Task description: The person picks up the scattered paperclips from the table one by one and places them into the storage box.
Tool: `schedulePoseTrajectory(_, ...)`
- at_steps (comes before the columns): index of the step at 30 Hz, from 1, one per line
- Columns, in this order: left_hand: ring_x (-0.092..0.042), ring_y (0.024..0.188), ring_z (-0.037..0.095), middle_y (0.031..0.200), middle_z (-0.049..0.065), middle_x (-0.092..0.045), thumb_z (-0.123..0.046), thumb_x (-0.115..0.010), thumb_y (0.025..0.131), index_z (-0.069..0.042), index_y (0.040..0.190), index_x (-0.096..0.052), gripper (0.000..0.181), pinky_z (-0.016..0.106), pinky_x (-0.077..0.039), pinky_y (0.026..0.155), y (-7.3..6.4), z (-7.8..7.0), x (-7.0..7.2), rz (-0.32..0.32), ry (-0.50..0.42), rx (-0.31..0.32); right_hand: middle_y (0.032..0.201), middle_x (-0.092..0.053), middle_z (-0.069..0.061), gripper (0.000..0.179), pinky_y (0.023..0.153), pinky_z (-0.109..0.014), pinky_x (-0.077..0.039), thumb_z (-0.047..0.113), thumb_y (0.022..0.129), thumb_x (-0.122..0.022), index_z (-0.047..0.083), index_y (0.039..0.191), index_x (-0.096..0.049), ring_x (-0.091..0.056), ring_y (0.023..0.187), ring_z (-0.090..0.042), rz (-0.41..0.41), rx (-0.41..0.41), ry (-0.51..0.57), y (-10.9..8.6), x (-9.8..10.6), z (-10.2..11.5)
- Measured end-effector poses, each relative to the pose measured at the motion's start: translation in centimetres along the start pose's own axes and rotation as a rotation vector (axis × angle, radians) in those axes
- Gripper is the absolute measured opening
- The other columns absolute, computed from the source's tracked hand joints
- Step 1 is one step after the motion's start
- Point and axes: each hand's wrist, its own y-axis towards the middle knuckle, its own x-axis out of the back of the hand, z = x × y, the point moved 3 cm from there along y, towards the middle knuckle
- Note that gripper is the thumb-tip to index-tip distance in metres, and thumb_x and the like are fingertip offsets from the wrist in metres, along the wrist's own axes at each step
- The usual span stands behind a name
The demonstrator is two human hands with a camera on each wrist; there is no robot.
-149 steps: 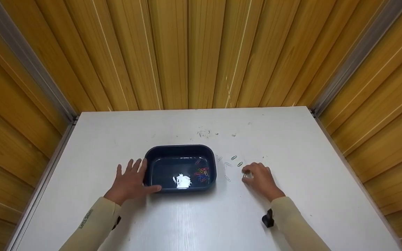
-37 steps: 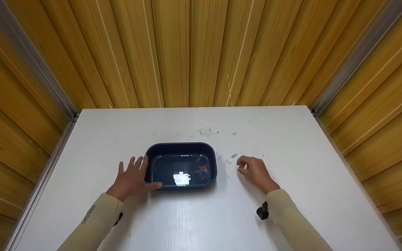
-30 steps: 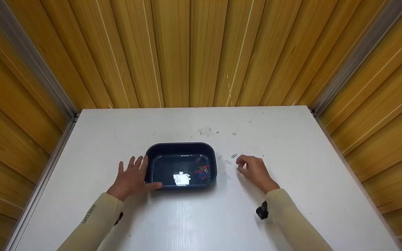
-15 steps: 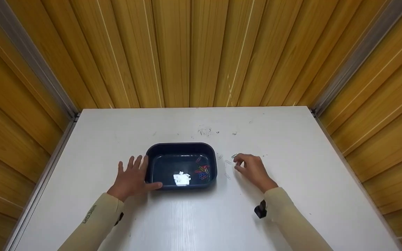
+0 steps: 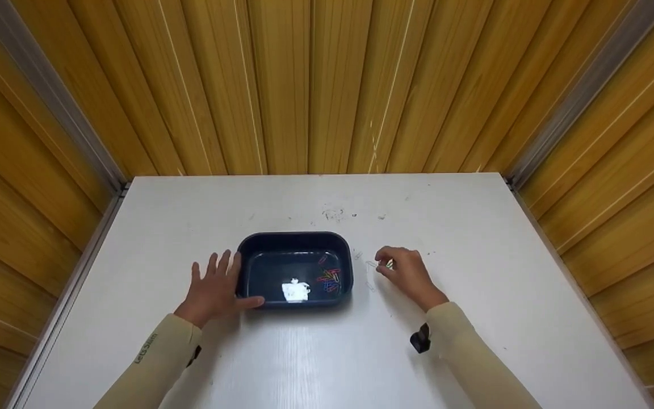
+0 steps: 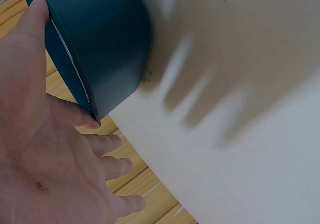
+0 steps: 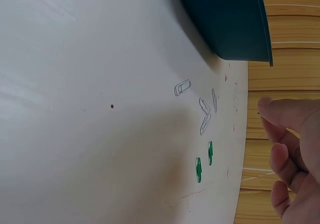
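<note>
A dark blue rectangular tub stands on the white table, with several coloured paper clips inside near its right end. My left hand rests against the tub's left side, its fingers straight and spread and the thumb along the front rim. Right of the tub, my right hand hovers with thumb and index finger pinched together. A tiny dark bit at those fingertips looks like the end of a paper clip; most of it is hidden. Beneath this hand lie two green paper clips and several clear ones.
The white table carries dark scuff marks behind the tub. Wood-patterned walls enclose its back and both sides. A black wrist device sits at the right cuff.
My right hand has shifted left and slightly away from me, covering the farther green paper clip in the head view. My left hand and the tub stay in place.
</note>
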Motion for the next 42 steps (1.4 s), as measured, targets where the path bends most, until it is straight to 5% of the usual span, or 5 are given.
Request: schedulePoseTrajectory(42,-0.011,0.147,0.047,0.159,0.026,-0.018,-0.071,-0.063,0.077,0.0,0.153,-0.019,0.114,0.072,-0.003,0.112,-0.1,-0.2,0.2,0.024,-0.018,0.002,0.082,-0.072,0.003,0.013,0.075,-0.033,-0.035,0.01,0.082,-0.075,0.013,0.095,-0.072,-0.053,0.068,-0.014,-0.004,0.114,-0.008,1.5,-0.5,3.9)
